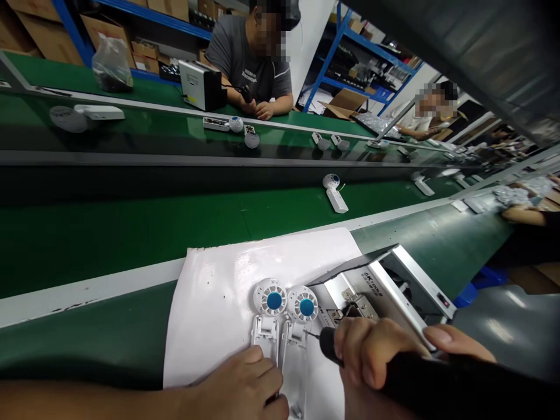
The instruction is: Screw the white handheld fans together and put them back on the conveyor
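Now right hand clasps screwdriver, tip by white unit; left hand over second unit, closure unclear.

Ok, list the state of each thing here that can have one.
Left grip: fingers curled over the left fan
Right grip: closed around the black driver
Black driver: held, bit toward the right fan; contact unclear
Left fan: blue hub up, lower part covered
Right fan: blue hub up, handle interior showing
White sheet: spread under both fans
Silver machine: standing; on or off unclear
Cardboard box: flaps open
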Demonstrator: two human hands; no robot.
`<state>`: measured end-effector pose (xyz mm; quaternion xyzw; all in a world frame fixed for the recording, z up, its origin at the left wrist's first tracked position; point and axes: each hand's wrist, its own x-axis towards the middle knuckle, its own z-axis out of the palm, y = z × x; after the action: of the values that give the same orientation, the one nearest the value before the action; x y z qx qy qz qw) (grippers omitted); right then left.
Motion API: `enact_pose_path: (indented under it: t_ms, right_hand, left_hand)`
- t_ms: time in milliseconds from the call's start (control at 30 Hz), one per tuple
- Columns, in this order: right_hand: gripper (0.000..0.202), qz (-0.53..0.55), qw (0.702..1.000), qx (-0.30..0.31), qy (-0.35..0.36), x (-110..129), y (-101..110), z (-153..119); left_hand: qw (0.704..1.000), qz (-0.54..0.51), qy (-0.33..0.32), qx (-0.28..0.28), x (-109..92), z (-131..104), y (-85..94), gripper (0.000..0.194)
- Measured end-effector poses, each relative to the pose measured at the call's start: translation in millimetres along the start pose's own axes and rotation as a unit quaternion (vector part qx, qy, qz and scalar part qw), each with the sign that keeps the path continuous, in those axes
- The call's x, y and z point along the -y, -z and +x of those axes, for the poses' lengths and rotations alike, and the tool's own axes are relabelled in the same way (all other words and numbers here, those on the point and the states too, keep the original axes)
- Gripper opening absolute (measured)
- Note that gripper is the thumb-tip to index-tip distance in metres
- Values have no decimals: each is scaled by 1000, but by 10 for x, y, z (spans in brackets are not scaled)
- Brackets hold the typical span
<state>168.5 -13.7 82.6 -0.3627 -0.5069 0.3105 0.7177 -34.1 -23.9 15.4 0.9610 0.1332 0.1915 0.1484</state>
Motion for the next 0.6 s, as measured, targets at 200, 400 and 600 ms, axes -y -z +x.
enact_pose_path:
  t_ms: [200, 400, 600]
  right_hand:
    - [53, 53, 998, 33, -3, -147, -330, 21]
    - [65, 40, 999, -4, -11, -315, -432, 16]
    - [68, 66, 997, 7, -33, -460, -545, -22]
  left_hand:
    - [995, 36, 11, -91, 22, -38, -435, 28]
    - [994, 42, 9, -100, 29, -18, -452, 30]
    - [994, 45, 19, -99, -7, -18, -423, 31]
